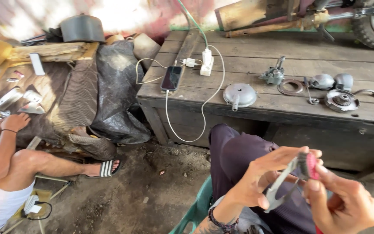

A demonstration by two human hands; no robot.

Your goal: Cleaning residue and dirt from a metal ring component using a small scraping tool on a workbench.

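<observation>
Holding a grey metal bracket (282, 186) at five o'clock, the left hand (260, 177) has its grip clamped on the part. The right hand (347, 203) is closed on a pink-backed brush (309, 165), bristles touching the bracket's upper end. At two o'clock, a wooden bench (247, 65) carries a round grey cover (239, 94), a phone (171, 78) and a white charger (207, 62). Another person's sandalled foot (104, 168) rests at nine o'clock.

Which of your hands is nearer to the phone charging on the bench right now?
Left. The left hand, holding a grey metal part, sits below and right of the phone; the right hand, holding a pink brush, is farther right.
</observation>
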